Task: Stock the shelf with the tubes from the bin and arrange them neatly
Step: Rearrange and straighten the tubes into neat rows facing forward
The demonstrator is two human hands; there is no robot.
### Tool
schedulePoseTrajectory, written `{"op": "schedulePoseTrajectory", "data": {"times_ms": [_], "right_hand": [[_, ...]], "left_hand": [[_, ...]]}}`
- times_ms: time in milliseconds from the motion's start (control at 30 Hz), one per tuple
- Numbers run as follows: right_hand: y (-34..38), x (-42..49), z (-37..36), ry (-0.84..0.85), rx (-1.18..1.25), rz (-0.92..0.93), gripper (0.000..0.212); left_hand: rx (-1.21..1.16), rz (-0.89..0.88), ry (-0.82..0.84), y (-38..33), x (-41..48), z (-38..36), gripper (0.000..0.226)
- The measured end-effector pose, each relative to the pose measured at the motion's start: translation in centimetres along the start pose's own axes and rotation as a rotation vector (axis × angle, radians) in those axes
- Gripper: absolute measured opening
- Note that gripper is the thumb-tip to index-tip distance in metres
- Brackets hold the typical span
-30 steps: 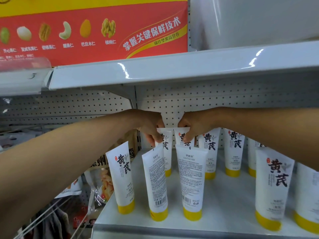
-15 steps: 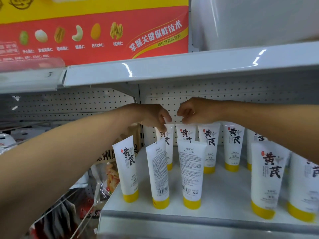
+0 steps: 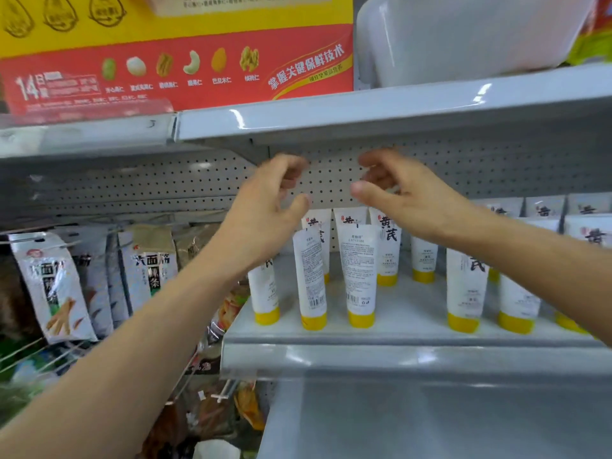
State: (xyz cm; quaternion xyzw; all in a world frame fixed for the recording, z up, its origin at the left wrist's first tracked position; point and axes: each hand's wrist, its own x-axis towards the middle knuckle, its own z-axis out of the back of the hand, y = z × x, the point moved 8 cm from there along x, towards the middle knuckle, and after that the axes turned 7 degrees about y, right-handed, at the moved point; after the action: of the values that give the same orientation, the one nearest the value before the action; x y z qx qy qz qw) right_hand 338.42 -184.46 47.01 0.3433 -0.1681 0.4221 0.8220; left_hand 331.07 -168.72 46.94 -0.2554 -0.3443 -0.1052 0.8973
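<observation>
The left hand (image 3: 265,210) and right hand (image 3: 410,197) are hovering above the tubes (image 3: 361,270), fingers loosely curled and apart, gripping nothing, tips blurring. The tubes are standing cap-down on the shelf (image 3: 410,309). Forearms are hiding several labels, and the rightmost tubes are running off frame.

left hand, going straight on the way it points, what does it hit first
Likely the perforated back panel; the left hand points above the tubes, though depth is unclear.
</observation>
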Motion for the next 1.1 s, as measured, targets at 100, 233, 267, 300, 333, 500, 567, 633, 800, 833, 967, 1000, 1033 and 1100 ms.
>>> {"op": "schedulePoseTrajectory", "data": {"times_ms": [100, 233, 267, 300, 333, 500, 567, 633, 800, 833, 967, 1000, 1033, 1100], "right_hand": [[-1.9, -3.0, -1.7, -0.092, 0.127, -0.143, 0.065], [-4.3, -6.5, -6.1, -0.053, 0.356, -0.337, 0.074], [-4.8, -7.0, -7.5, -0.009, 0.398, -0.372, 0.074], [-5.0, -7.3, -8.8, 0.036, 0.422, -0.383, 0.072], [-5.2, -7.3, -9.7, 0.072, 0.427, -0.381, 0.073], [-6.1, -6.6, -11.2, 0.164, 0.296, -0.379, 0.067], [-6.5, -6.5, -11.3, 0.161, 0.251, -0.384, 0.056], [-6.6, -6.5, -11.5, 0.157, 0.258, -0.376, 0.054], [-7.5, -7.2, -11.5, 0.073, 0.188, -0.430, 0.061], [-7.6, -7.5, -11.2, 0.046, 0.146, -0.448, 0.058], [-7.9, -8.1, -11.1, 0.028, 0.125, -0.440, 0.051], [-8.0, -8.1, -11.5, 0.055, 0.121, -0.430, 0.048], [-8.1, -8.1, -11.7, 0.074, 0.095, -0.438, 0.045], [-8.5, -8.1, -11.7, 0.070, 0.014, -0.464, 0.046]], "left_hand": [[-0.113, 0.070, -0.042, 0.7, -4.4, -1.2, 0.058], [-0.210, 0.252, 0.004, 3.0, -9.0, -5.1, 0.077], [-0.242, 0.302, 0.041, 3.6, -9.6, -6.5, 0.079], [-0.267, 0.347, 0.082, 4.3, -10.0, -7.7, 0.081], [-0.281, 0.382, 0.115, 4.7, -10.2, -8.6, 0.082], [-0.272, 0.483, 0.177, 7.1, -9.8, -10.7, 0.065], [-0.250, 0.490, 0.181, 7.5, -9.6, -11.1, 0.058], [-0.219, 0.485, 0.170, 7.8, -9.6, -11.2, 0.057], [-0.192, 0.488, 0.136, 8.2, -10.0, -11.6, 0.065], [-0.186, 0.483, 0.139, 8.1, -10.0, -11.7, 0.063], [-0.134, 0.432, 0.218, 8.1, -9.4, -12.5, 0.055], [-0.129, 0.429, 0.233, 8.2, -9.2, -12.6, 0.054], [-0.127, 0.435, 0.242, 8.3, -9.0, -12.7, 0.054], [-0.118, 0.437, 0.223, 8.1, -8.7, -12.8, 0.057]]}}
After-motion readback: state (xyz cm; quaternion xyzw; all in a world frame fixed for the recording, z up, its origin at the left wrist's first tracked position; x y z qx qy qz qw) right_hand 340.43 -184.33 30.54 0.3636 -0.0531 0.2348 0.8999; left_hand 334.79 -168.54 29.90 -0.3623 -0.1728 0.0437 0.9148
